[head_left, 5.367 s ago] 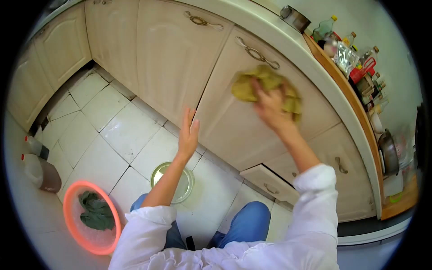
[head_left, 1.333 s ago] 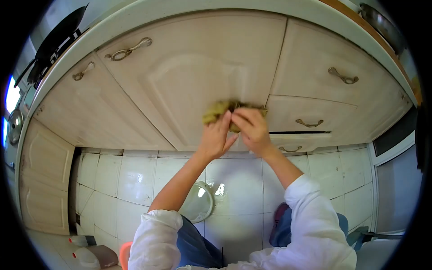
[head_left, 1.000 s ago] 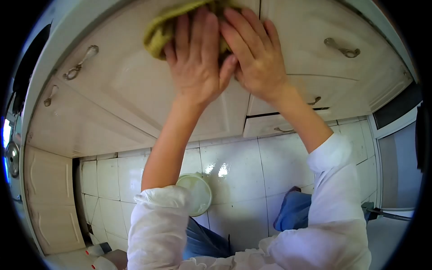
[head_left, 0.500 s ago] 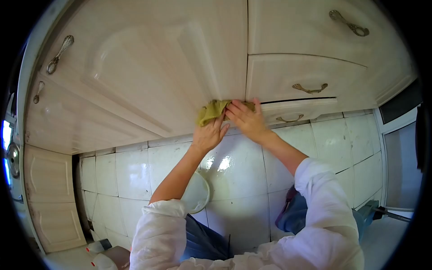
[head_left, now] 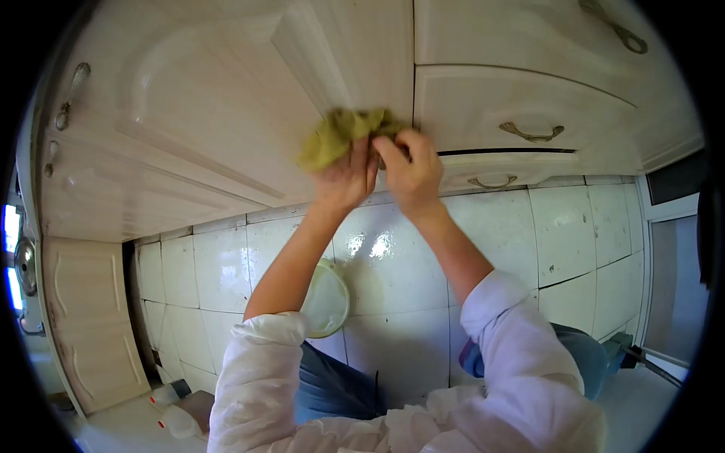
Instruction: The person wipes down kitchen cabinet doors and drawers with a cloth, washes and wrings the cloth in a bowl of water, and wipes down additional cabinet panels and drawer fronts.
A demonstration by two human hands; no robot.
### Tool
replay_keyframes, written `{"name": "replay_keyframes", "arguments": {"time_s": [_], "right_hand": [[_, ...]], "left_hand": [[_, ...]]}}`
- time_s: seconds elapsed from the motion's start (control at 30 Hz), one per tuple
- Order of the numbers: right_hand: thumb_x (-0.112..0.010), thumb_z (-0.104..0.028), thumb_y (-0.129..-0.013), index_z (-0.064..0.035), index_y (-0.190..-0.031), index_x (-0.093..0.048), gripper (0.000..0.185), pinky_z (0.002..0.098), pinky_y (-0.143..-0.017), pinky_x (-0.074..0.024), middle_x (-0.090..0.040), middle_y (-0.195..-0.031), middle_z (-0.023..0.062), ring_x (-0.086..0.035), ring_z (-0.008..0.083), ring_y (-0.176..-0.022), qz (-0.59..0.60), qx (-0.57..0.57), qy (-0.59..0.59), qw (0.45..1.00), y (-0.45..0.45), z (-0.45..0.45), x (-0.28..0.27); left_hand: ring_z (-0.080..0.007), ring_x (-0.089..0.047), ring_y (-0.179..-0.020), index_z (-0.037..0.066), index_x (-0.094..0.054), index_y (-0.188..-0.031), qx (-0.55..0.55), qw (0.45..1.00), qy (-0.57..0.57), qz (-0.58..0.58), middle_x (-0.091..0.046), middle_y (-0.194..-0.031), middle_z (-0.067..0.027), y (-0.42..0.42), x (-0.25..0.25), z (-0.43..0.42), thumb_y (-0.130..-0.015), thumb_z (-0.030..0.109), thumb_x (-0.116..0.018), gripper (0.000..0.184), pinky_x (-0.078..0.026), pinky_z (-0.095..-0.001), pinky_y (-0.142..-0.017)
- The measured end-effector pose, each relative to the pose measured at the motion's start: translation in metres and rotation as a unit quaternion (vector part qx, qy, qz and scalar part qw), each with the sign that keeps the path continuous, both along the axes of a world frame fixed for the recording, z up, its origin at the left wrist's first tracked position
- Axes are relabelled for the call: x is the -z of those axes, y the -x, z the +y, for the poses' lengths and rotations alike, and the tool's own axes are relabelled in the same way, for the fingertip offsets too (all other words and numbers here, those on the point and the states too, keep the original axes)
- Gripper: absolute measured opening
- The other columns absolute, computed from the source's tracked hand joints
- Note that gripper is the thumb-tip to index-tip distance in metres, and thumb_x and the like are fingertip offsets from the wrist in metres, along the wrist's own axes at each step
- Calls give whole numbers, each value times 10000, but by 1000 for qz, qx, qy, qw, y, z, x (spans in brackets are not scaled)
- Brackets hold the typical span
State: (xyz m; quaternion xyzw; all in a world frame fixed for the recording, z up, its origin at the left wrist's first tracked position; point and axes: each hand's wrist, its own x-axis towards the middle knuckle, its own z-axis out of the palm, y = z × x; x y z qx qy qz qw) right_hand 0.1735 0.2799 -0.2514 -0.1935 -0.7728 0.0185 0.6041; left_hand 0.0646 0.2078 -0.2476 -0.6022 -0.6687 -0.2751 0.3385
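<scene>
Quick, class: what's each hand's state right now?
Left hand: against the yellow-green cloth; whether it grips can't be told.
Right hand: closed, holding the cloth's right end.

cloth (head_left: 341,137) blurred, bucket (head_left: 347,296) partly hidden, top-right handle (head_left: 621,32) cropped

White tiles cover the floor (head_left: 495,234), with dark joints and a few dark specks towards the right of the frame. Bright glare sits on the tiles just above centre, and a soft shadow darkens those at lower centre. A round tub (head_left: 347,303) with a pale yellow-green rim stands near the middle, its left side partly hidden. At lower left, two red-capped jugs (head_left: 190,415) are close together, one darker at its base.
</scene>
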Motion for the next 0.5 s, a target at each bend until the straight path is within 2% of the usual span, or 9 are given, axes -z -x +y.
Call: {"name": "replay_keyframes", "arguments": {"time_s": [0.07,0.17,0.23,0.27,0.33,0.37,0.4,0.43,0.5], "right_hand": [[-676,-98,-621,-172,-896,-665,284,335,-657,-471,-536,-918,20,-534,217,-783,-26,-10,33,999,-1,-8,41],[-686,-63,-643,-144,-844,-658,219,367,-854,-398,-527,-1041,29,-470,253,-988,-30,-10,12,999,5,-13,89],[-681,-67,-647,-142,-844,-653,213,365,-857,-398,-530,-1054,22,-467,245,-1000,-44,-12,15,999,9,-12,110],[-676,-71,-652,-140,-845,-648,207,364,-860,-397,-534,-1067,16,-464,238,-1012,-59,-13,16,998,7,-15,117],[-664,-80,-669,-145,-856,-643,200,373,-859,-398,-533,-1068,13,-466,236,-1017,-112,-27,31,993,-5,-16,142],[-651,-89,-686,-150,-868,-639,193,381,-859,-398,-532,-1069,10,-468,233,-1021,-163,-43,45,985,-9,-16,155],[-651,-89,-686,-150,-868,-639,193,381,-859,-398,-532,-1069,10,-468,233,-1021,-161,-44,43,985,-14,-18,166],[-631,-52,-692,-133,-872,-630,197,386,-848,-402,-528,-1046,28,-473,246,-1012,-181,-65,109,975,-18,-22,173],[-612,-16,-698,-116,-875,-622,204,390,-837,-405,-523,-1023,46,-478,260,-1003,-193,-86,181,961,-18,-32,176]], "left_hand": [[-376,-468,-1113,42,-453,-1290,3,999,35,-19,-512,-1211,-165,-2,47,-7,-794,256,-591,557,-367,-490,-920],[-376,-470,-1113,44,-457,-1268,23,988,123,-87,-504,-1209,-169,0,113,-11,-792,261,-601,542,-366,-481,-936],[-368,-472,-1110,40,-455,-1257,16,972,196,-126,-503,-1210,-168,1,144,-14,-812,261,-584,513,-362,-475,-953],[-368,-472,-1110,40,-455,-1257,19,971,200,-128,-503,-1210,-168,-1,155,-20,-812,261,-584,513,-362,-475,-953],[-376,-441,-1181,-52,-389,-1298,17,953,271,-135,-491,-1241,-231,-3,162,-32,-808,239,-588,604,-324,-453,-1022],[-376,-441,-1181,-52,-389,-1298,17,954,269,-133,-491,-1241,-231,1,164,-38,-808,239,-588,604,-324,-453,-1022],[-372,-429,-1202,-43,-385,-1306,32,954,288,-70,-490,-1255,-225,4,168,-47,-813,245,-592,607,-321,-449,-1028],[-368,-418,-1224,-35,-380,-1313,46,951,307,-6,-490,-1270,-219,4,167,-51,-817,250,-596,611,-317,-445,-1034],[-366,-402,-1244,-22,-381,-1319,39,946,320,-27,-484,-1285,-214,1,158,-57,-818,245,-598,607,-315,-443,-1036]]}}
